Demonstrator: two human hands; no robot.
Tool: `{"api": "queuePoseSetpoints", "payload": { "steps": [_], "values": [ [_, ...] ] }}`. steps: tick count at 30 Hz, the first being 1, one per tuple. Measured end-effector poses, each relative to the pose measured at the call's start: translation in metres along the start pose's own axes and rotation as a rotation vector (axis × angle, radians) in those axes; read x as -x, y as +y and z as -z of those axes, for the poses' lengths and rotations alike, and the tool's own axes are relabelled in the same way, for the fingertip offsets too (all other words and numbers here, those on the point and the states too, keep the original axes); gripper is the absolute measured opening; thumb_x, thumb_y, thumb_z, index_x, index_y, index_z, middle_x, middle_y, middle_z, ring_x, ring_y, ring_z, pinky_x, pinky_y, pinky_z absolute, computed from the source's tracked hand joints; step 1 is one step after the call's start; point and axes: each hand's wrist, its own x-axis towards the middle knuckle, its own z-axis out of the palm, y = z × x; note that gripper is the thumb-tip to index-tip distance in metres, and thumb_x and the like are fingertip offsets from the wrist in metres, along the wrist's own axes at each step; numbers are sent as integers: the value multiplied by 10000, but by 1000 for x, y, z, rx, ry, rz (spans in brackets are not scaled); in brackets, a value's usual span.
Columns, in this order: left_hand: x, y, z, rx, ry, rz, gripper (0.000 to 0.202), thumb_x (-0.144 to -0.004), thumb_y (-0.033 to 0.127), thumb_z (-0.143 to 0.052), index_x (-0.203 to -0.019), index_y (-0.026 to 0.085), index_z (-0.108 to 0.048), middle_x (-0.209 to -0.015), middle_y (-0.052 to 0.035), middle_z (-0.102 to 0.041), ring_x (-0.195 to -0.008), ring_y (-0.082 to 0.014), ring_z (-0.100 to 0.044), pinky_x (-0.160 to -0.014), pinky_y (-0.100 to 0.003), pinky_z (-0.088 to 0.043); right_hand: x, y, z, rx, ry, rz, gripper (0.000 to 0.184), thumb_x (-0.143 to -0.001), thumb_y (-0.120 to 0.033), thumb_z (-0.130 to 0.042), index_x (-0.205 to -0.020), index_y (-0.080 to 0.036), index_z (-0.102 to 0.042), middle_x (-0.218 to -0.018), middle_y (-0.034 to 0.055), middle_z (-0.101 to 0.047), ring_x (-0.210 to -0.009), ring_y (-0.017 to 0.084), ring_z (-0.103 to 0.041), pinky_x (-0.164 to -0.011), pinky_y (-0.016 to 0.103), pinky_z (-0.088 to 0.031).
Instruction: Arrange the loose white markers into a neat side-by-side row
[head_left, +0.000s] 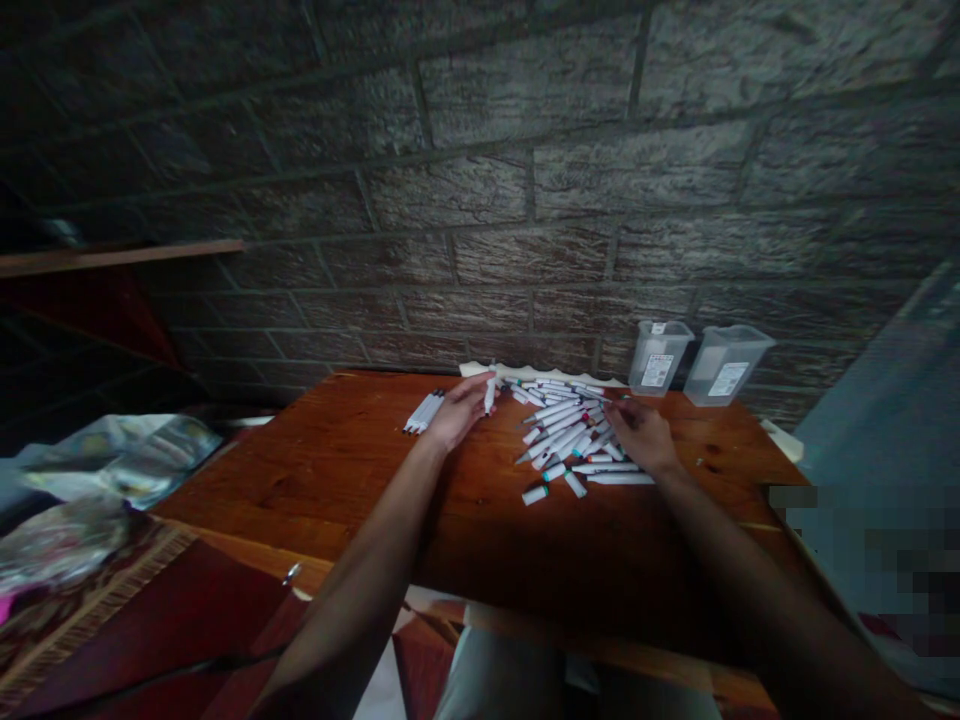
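Note:
A heap of white markers (564, 430) with coloured caps lies on the far middle of a wooden table (360, 470). My left hand (463, 408) is closed on one white marker (490, 392), held upright at the heap's left edge. A small row of white markers (424, 411) lies just left of that hand. My right hand (639, 432) rests palm down on the right side of the heap, fingers curled among the markers; what they grip is hidden.
Two clear plastic containers (658, 357) (726, 364) with labels stand at the back right against a dark brick wall. A white sheet (480, 369) lies at the table's far edge. Crumpled plastic bags (112, 460) and patterned cloth sit at the left.

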Motion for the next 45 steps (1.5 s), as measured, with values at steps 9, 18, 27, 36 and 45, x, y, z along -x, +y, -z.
{"api": "queuePoseSetpoints", "payload": {
  "steps": [9,18,27,36,45],
  "values": [
    [8,8,-11,138,2,31,348,-648,260,-812,-941,140,-666,-841,-35,-699,-688,-88,-628,-696,-221,-490,0,2,0,-12,3,15,393,-846,-492,-484,-867,-183,-725,-699,32,-682,-653,162,-620,-630,260,-430],
    [8,10,-15,41,81,-32,409,-599,452,-836,-827,148,-685,-745,7,-646,-641,-80,-559,-639,-214,-474,1,-2,0,-1,9,28,406,-840,-509,-472,-807,-186,-717,-616,26,-648,-589,157,-596,-578,256,-413],
    [8,9,-17,-16,74,-60,368,-612,420,-832,-830,151,-706,-740,9,-651,-646,-85,-544,-594,-196,-417,1,-3,1,8,-3,-4,385,-839,-494,-482,-818,-189,-716,-639,27,-660,-610,156,-605,-599,255,-420],
    [11,5,-17,-56,-40,-143,327,-581,322,-860,-792,147,-683,-706,11,-659,-576,-78,-531,-546,-199,-389,0,1,-2,13,0,30,410,-838,-507,-477,-848,-188,-734,-652,25,-669,-606,157,-601,-597,259,-426],
    [10,3,-18,-71,-49,-135,334,-589,355,-852,-815,152,-712,-711,-4,-673,-591,-97,-541,-561,-218,-387,1,-3,1,11,-13,5,393,-834,-486,-489,-833,-177,-732,-665,38,-666,-637,173,-616,-617,272,-426]
  ]
}}
